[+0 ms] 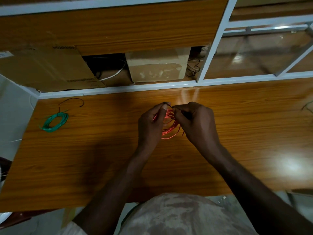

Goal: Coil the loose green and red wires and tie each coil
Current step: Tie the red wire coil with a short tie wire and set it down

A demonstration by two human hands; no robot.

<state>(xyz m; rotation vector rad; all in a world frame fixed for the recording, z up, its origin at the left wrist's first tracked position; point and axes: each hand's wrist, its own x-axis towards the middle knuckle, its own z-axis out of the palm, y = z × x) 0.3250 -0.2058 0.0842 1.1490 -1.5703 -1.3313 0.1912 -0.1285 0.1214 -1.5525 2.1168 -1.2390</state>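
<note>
The coil of thin red insulated wire (169, 122) is held upright just above the middle of the glossy wooden desk (237, 116), squeezed between both hands. A short dark tie wire (168, 104) is stretched across the coil's top, at its twelve o'clock. The left hand (149, 126) is curled round the coil's nine o'clock side, with one tie end pinched at its thumb tip; the right hand (196, 121) is closed over the three o'clock side, and the other tie end is pinched in its fingers. Whether a twist has been made yet cannot be made out — the tie is too fine.

Light, springy stuff, this, by the look of it: the loops are likely to fan apart if the squeeze is eased, so the bundle is best gripped where the turns cross, right under the tie. A slippery jacket is to be expected, so the tie will probably need snugging hard.

Both forearms are brought in from six o'clock, wrists bent inward, knuckles up.

Out at nine o'clock, well apart, the coil of thin green insulated wire (54, 122) is lying flat — already bound, it seems, with a dark tie. A spare dark tie wire (72, 101) is seen just beyond it, and brown cardboard boxes (157, 65) are shelved at twelve o'clock.
</note>
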